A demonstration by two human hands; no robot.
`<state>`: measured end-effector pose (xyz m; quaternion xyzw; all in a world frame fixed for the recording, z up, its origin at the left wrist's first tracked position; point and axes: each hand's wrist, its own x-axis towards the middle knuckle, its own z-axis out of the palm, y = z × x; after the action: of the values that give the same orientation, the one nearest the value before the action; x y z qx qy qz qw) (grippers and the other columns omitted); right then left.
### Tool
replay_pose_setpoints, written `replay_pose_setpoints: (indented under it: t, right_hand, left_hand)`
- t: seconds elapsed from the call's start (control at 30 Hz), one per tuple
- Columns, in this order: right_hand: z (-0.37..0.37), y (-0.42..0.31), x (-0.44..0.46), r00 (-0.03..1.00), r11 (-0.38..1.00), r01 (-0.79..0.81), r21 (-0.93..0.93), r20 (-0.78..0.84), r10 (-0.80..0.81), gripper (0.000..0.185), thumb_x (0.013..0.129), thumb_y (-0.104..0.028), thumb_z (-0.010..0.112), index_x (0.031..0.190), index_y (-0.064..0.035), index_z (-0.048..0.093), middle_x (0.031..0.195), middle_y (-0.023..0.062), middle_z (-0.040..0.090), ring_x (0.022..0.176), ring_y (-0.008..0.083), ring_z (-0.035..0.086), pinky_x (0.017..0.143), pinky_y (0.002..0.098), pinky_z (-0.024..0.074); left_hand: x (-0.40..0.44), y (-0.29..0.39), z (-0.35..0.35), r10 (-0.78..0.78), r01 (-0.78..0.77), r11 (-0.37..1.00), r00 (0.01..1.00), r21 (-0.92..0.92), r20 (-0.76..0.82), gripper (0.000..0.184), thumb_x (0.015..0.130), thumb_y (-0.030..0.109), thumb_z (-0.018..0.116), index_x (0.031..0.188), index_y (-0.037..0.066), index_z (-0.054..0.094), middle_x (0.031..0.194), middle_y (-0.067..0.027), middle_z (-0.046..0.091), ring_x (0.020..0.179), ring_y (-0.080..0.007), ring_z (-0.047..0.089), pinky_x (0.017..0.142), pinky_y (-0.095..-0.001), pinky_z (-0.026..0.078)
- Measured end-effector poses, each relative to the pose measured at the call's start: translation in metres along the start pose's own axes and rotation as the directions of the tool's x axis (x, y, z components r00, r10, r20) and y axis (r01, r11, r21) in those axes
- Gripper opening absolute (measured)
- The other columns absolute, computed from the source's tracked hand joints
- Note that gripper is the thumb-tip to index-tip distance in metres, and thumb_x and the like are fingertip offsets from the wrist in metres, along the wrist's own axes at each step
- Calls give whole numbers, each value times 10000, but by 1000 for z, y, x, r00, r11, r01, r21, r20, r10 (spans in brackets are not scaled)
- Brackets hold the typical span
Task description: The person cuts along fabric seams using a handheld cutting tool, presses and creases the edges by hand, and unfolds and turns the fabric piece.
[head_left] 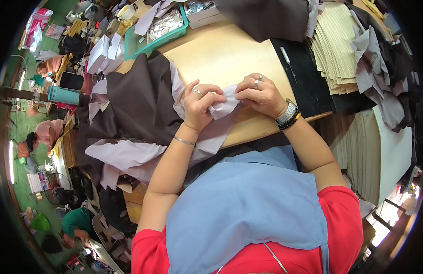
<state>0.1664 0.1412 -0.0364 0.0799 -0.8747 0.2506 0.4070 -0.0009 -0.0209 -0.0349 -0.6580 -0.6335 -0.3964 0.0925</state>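
Observation:
Both hands meet over the front of the wooden work table (207, 52). Pale lilac fabric (226, 104) is pinched between them. My left hand (201, 104) grips it from the left with thumb and fingers bent together. From the right, my right hand (262, 96) pinches the same fabric near its edge. Part of the cloth hangs down over the table edge below my left hand. A large dark brown cloth (138, 98) lies beside my left forearm, with more lilac fabric under it.
A green tray (152, 44) of small white pieces stands at the back left beside white boxes (104, 52). A pen-like tool (285, 55) lies on a black strip at right, near stacked cream sheets (337, 45). Other people sit at work on the far left.

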Motion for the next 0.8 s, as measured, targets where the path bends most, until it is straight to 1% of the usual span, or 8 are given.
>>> replay_pose_setpoints:
  t: [0.27,0.43,0.6,0.63,0.67,0.7,0.77,0.8]
  right_hand:
    - [1,4,0,997,997,62,-50,-31,-64,196,646,-3,736,749,-103,603,853,11,653,785,220,633,748,342,524]
    - [-5,5,2,959,965,-216,148,-154,238,353,681,-96,853,953,-89,627,994,46,642,913,209,616,809,339,506]
    - [15,-30,7,765,669,-461,583,-121,633,1147,602,-337,951,1487,-95,263,1479,107,381,1306,257,431,1030,428,418]
    - [21,-43,10,780,618,-476,626,-25,626,1241,581,-372,959,1524,-97,200,1511,121,348,1348,280,396,1059,449,398]
    - [28,-56,11,806,632,-526,569,94,585,1347,560,-410,963,1559,-92,117,1543,150,307,1391,299,357,1107,476,357]
    - [41,-65,10,849,687,-486,540,104,519,1341,587,-387,959,1565,-84,93,1543,176,302,1393,310,362,1120,470,346]
    - [56,-81,15,840,625,-509,591,182,512,1313,648,-312,942,1567,-80,34,1558,180,273,1368,292,391,1106,413,380]
    - [56,-80,16,798,551,-554,624,209,566,1197,681,-274,921,1548,-67,123,1513,173,348,1323,266,437,1079,389,405]
  left_hand:
    - [8,-4,4,-132,136,986,990,-96,51,139,747,58,692,838,163,697,901,11,712,816,-188,679,920,-396,459]
    - [36,-12,-16,-336,382,919,888,-96,313,198,807,115,725,999,72,703,870,-115,714,823,-267,697,744,-317,528]
    - [123,-8,-76,-148,150,989,981,0,-126,290,779,51,586,1029,121,717,777,-210,666,733,-392,667,650,-433,536]
    - [142,-3,-93,-35,55,995,978,89,-205,198,849,69,668,1037,29,714,893,-135,714,802,-185,685,726,-295,526]
    - [158,8,-110,-3,9,1000,971,24,-239,188,857,101,666,1029,46,719,884,-150,711,789,-208,686,714,-300,529]
    - [176,26,-132,-331,353,878,936,324,-122,217,887,197,680,1029,38,720,868,-103,723,786,-183,683,706,-284,523]
    - [201,21,-155,-75,111,989,946,99,-315,288,966,228,600,1192,77,697,934,-139,732,848,-244,698,927,-318,500]
    - [208,37,-171,-186,205,979,915,15,-357,298,972,255,593,1160,54,706,889,-122,727,830,-232,686,869,-330,505]
